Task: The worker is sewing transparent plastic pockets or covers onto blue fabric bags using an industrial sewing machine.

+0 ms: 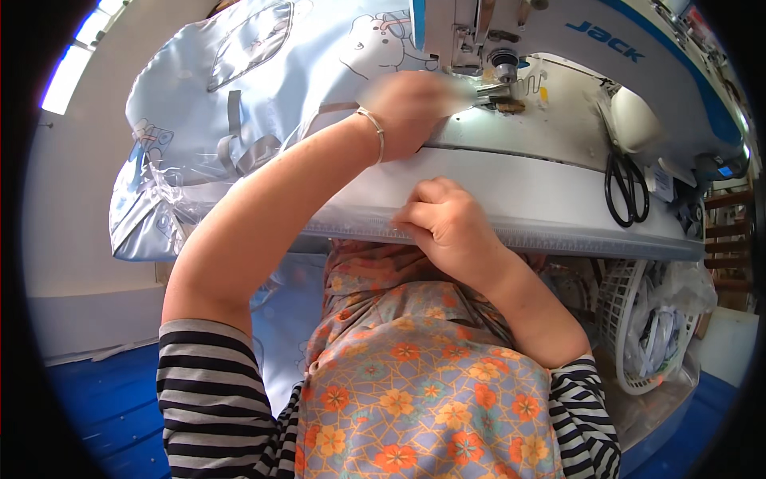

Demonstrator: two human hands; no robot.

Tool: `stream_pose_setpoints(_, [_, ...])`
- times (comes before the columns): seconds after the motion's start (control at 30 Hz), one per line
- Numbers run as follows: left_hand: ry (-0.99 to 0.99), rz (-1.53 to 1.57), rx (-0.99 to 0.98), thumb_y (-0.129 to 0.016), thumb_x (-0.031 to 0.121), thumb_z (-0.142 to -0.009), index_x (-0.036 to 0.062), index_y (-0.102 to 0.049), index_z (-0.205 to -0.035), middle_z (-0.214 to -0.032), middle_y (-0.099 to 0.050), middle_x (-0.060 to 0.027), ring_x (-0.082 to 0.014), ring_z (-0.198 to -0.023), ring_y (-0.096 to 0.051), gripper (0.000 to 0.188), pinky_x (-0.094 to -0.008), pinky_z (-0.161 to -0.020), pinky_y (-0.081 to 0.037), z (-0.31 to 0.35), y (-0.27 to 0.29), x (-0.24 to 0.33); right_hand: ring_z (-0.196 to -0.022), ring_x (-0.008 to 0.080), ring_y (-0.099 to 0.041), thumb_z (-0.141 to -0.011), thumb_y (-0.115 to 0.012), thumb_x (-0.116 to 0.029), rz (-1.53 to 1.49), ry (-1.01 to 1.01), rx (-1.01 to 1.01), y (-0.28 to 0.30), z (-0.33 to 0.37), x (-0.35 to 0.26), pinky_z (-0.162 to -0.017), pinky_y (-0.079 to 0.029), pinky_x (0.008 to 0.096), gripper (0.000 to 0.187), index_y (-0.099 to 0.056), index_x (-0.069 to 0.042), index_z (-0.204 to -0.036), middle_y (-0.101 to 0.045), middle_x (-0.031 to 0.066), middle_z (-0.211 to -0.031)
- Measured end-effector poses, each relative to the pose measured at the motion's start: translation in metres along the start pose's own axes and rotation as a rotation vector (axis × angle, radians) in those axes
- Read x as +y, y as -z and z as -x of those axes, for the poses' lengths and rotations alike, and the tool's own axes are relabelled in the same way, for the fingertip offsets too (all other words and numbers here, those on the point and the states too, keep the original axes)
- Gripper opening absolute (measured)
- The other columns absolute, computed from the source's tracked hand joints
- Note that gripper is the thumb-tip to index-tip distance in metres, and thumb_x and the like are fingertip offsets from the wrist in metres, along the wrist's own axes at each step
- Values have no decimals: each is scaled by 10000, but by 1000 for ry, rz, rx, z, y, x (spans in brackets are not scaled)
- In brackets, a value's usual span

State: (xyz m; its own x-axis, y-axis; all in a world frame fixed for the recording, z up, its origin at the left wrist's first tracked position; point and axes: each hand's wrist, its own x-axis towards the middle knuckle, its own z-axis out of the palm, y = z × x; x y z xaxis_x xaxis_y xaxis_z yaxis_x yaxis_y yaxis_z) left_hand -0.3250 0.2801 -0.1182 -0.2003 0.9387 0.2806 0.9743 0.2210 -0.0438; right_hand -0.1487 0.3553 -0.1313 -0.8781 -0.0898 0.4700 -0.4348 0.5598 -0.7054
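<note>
The cloth (179, 92), shiny and pale blue with printed cartoon figures, lies on the left side of the table (527, 188), probably so that the table bears its bulk while one edge sits up by the machine (662, 76). The left hand (408, 112) is at that edge, right beside the presser foot (504, 72), with the forearm crossing over the near part of the cloth; such a place would suit steadying it close to the needle. Blur covers its fingers, so whether this grip is spread or pinching cannot be told. The right hand (451, 219) rests low at the table's front edge, over a clear strip (558, 237) with ruler-like marks, perhaps fixed there for quick measuring. Its grip is drawn in, fingers curled and pressed close to the thumb; whether anything as thin as a thread is between them is too small to tell. Scissors (614, 152) lie on the right of the table, handles toward the person, presumably for easy reach. Below the table on that side, a white basket (613, 311) holds pale scraps (661, 339), likely kept there to leave the working surface free.
</note>
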Motion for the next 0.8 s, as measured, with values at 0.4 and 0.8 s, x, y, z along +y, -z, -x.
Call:
stream_pose_setpoints(0.4, [132,39,-38,-547,205,-911,174,-625,-1198,-1243,-547,-77,-276,-1162,-511,299,-403,-988,-397,1,1,7,-788,265,-556,-705,-712,-15,59,-38,-51,25,-7,11,-713,-482,362,141,-704,-43,-843,-601,75,-786])
stream_pose_setpoints(0.8, [136,21,-97,-536,220,-924,234,-590,-1270,-1304,-514,-120,-301,-1217,-479,351,-405,-1034,-361,3,7,12,-788,242,-564,-716,-704,-7,85,-79,-50,37,-9,17,-712,-484,339,113,-703,-27,-828,-613,77,-783])
